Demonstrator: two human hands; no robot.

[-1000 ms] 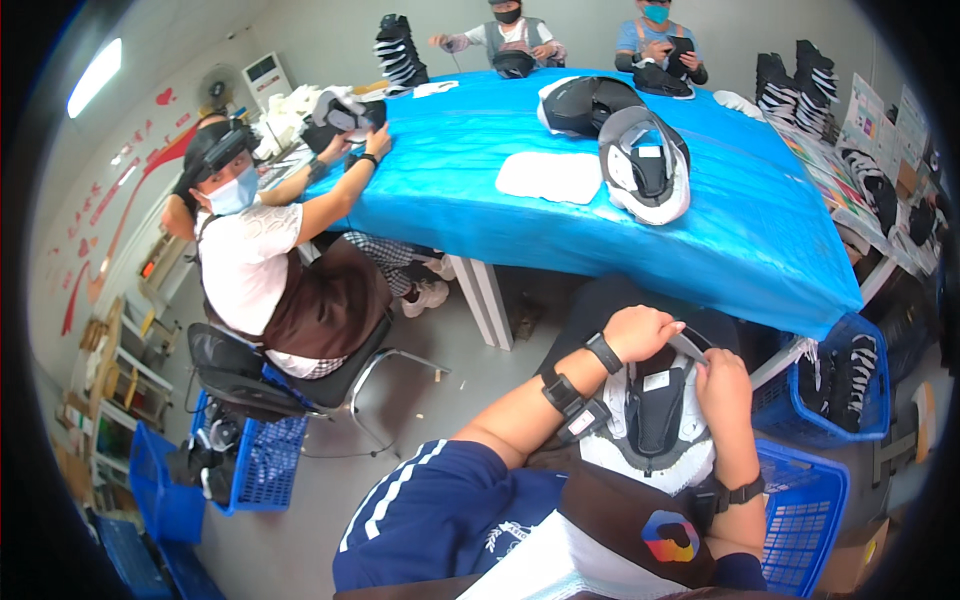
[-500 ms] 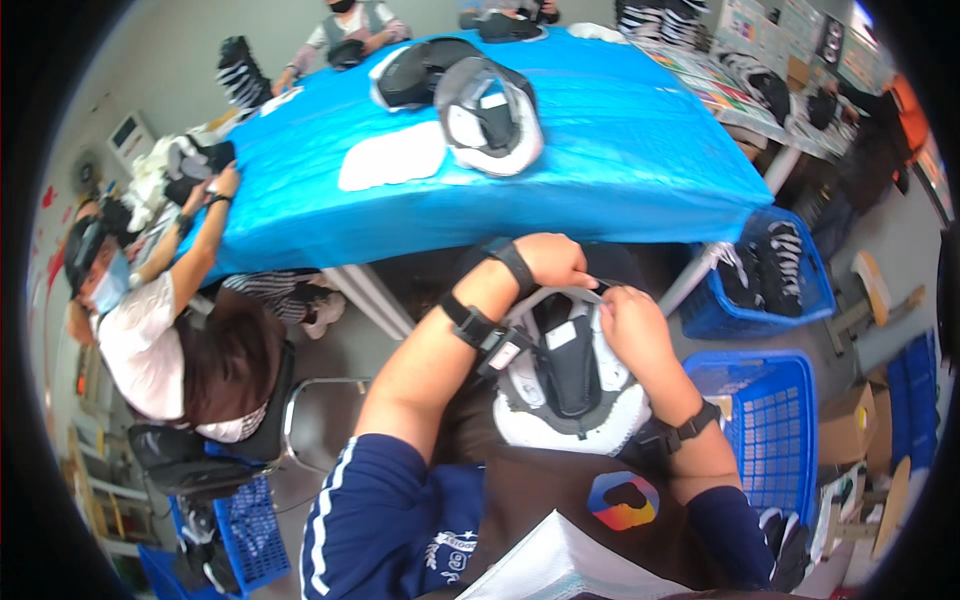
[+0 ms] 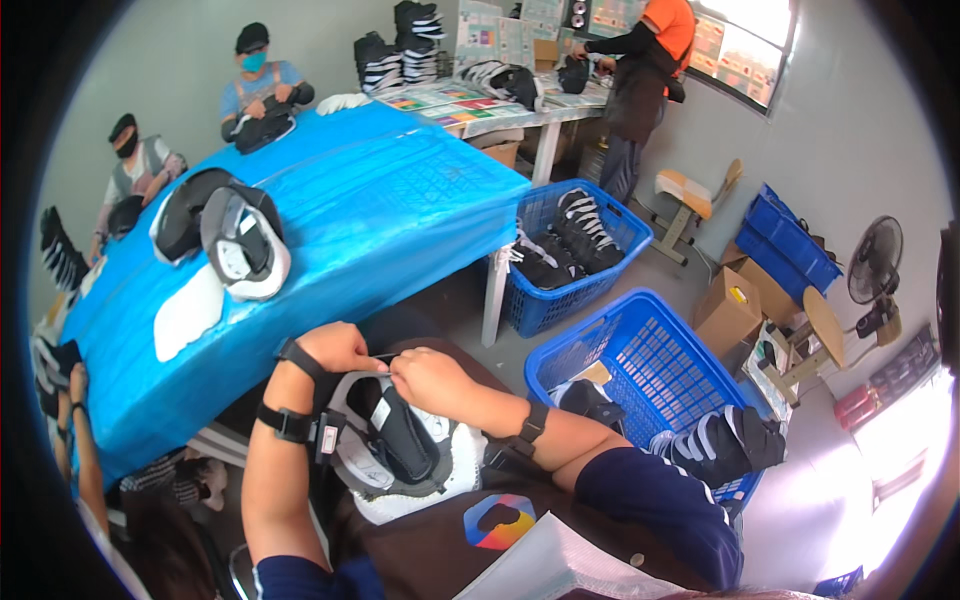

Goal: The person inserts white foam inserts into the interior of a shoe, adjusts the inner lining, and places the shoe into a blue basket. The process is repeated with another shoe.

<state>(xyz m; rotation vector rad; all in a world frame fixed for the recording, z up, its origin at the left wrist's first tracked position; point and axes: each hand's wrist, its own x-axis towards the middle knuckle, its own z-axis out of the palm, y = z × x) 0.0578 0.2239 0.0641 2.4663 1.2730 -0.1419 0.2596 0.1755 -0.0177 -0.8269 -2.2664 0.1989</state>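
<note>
A padded helmet liner (image 3: 412, 447), grey and white with a black middle pad, rests on my lap against my brown apron. At its far rim my left hand (image 3: 335, 347) is closed, thumb and forefinger pinching the edge. Right beside it my right hand (image 3: 432, 380) is closed on the same rim, its fingers curled over and partly hidden. A thin dark edge strip (image 3: 383, 357) shows between the two hands. Straps with small devices circle both my wrists.
The blue-covered table (image 3: 400, 200) bears a second liner (image 3: 245, 250) and a flat white piece (image 3: 190, 315). To my right stand a blue basket (image 3: 640, 340) with black-and-white pieces and another filled basket (image 3: 540, 310). Several people work around; a fan (image 3: 877, 262) stands at far right.
My view has swung to the right, so the table sits farther left and more baskets show. Both hands stay closed at the liner's far rim.
</note>
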